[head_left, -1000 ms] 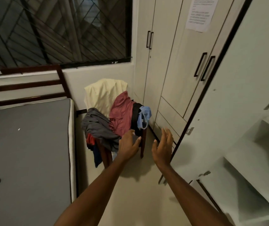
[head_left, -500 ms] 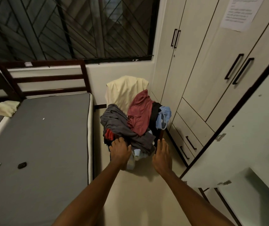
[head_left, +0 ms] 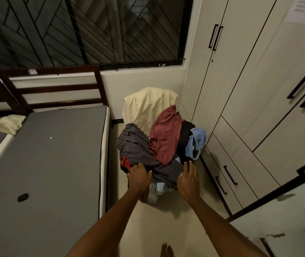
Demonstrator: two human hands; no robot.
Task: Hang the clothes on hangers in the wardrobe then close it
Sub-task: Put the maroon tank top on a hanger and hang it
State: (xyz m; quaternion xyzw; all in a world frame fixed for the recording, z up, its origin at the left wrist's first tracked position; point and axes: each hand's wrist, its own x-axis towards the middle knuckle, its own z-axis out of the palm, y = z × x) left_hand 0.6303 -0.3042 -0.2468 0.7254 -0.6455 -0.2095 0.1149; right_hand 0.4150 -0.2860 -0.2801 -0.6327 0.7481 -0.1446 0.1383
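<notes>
Two hands on clothes pile (head_left: 159, 145), left hand (head_left: 139, 176), right hand (head_left: 188, 179)

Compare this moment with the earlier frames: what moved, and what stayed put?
Both hands reached forward to the clothes pile. The left hand now rests on the grey garment; the right hand is open at its edge. The pile looks unchanged.

A heap of clothes (head_left: 159, 145) (grey, maroon, black, light blue, over a cream cloth) covers a seat on the pale floor (head_left: 166, 219), beside a grey mattress (head_left: 51, 173) bearing a crumpled cloth (head_left: 9, 124) and two small objects.
</notes>
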